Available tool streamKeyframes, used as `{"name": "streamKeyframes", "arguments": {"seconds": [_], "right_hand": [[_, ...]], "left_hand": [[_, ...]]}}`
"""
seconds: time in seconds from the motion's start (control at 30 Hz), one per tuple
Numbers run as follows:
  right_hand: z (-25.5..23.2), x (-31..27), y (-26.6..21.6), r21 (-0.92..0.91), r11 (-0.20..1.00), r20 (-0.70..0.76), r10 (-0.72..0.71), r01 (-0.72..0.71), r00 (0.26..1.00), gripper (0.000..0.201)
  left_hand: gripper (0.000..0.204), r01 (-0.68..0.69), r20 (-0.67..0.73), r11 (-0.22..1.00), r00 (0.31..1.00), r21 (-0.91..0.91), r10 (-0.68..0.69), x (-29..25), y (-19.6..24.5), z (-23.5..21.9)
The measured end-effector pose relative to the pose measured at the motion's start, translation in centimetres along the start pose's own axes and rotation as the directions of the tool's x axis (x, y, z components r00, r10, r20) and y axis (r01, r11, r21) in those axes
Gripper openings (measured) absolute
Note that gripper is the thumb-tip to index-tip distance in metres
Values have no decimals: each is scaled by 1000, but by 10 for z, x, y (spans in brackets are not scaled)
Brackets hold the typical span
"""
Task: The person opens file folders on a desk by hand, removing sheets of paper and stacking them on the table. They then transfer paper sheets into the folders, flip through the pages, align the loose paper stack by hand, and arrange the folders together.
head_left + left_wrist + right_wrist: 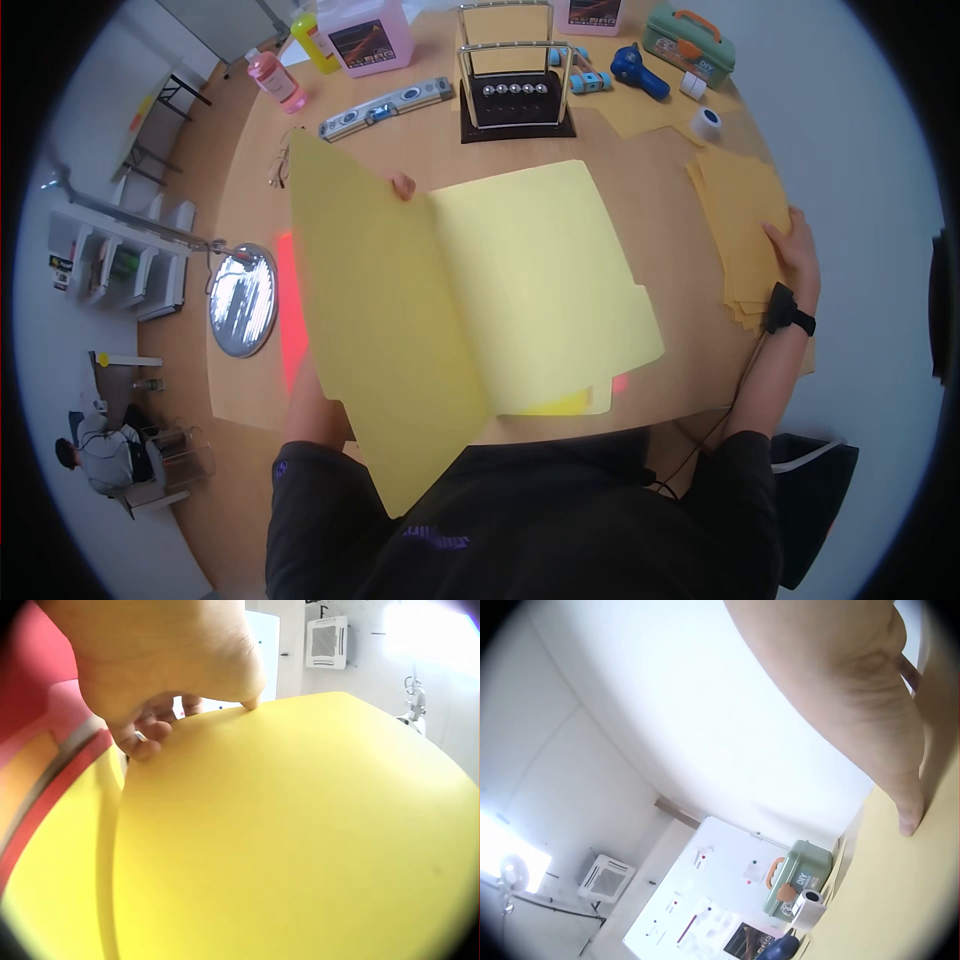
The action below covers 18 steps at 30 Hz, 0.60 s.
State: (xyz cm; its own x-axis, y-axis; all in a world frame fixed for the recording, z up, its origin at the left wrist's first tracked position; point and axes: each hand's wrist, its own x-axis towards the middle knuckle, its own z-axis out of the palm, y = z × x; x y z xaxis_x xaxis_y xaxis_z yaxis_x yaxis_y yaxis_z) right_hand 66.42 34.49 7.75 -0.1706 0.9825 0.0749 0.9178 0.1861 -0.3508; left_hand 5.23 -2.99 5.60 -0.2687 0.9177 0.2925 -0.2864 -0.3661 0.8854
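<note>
A large pale yellow file folder (545,290) lies spread open in front of me, its left flap (375,300) raised and tilted. My left hand (403,187) holds that flap by its upper edge; most of the hand is behind it in the head view. Close up in the left wrist view, the thumb and curled fingers of the left hand (176,667) pinch the edge. At the right, my right hand (797,250) rests on the edge of a fanned stack of tan paper sheets or envelopes (740,220), thumb on top.
Red (288,320) and bright yellow (560,404) sheets show beneath the folder. A round mirror (243,300) stands at left. Along the back are a spirit level (385,108), a Newton's cradle (515,105), bottles (275,80), a jug (370,45) and a green toolbox (690,45).
</note>
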Motion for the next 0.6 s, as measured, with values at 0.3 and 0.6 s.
{"name": "streamKeyframes", "arguments": {"seconds": [0.3,0.6], "right_hand": [[-8,-38,-84,-288,956,-239,-129,57,962,71],[13,-111,-207,55,781,13,-623,622,782,63]], "left_hand": [[32,172,-292,754,956,634,28,-4,153,52],[47,332,-334,-66,943,941,-9,-32,101,-50]]}}
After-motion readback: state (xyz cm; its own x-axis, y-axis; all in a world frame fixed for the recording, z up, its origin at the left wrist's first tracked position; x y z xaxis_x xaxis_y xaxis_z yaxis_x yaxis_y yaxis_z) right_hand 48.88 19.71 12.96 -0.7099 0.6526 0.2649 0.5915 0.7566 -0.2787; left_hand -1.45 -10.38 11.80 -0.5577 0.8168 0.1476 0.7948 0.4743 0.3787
